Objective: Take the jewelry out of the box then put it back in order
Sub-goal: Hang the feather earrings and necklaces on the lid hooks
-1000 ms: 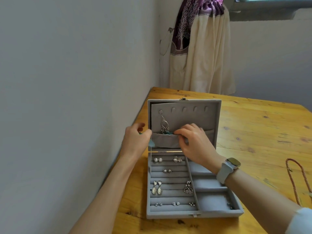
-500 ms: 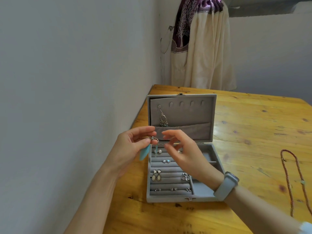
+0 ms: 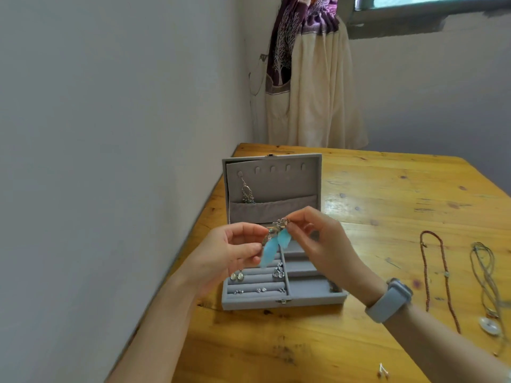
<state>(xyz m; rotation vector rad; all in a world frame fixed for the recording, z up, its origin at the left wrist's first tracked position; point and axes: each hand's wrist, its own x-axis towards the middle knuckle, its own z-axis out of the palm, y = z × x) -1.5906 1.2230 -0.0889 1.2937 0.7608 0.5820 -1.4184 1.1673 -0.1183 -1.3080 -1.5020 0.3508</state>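
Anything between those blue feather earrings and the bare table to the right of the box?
Nothing visible. Both hands, left hand and right hand, pinch the feather earrings above the open jewelry box; bare table lies before the red bead necklace.

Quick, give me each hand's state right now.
Left hand: pinching the blue feather earrings above the jewelry box.
Right hand: pinching the same earrings at their metal top.

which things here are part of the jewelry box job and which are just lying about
Job:
- grey velvet jewelry box, lid open
- blue feather earrings, pinched by left hand and right hand
- silver dangle earring hung in the lid
- red bead necklace and pale cord necklace on the wooden table

Lying about:
- cream and purple curtain
- grey wristband
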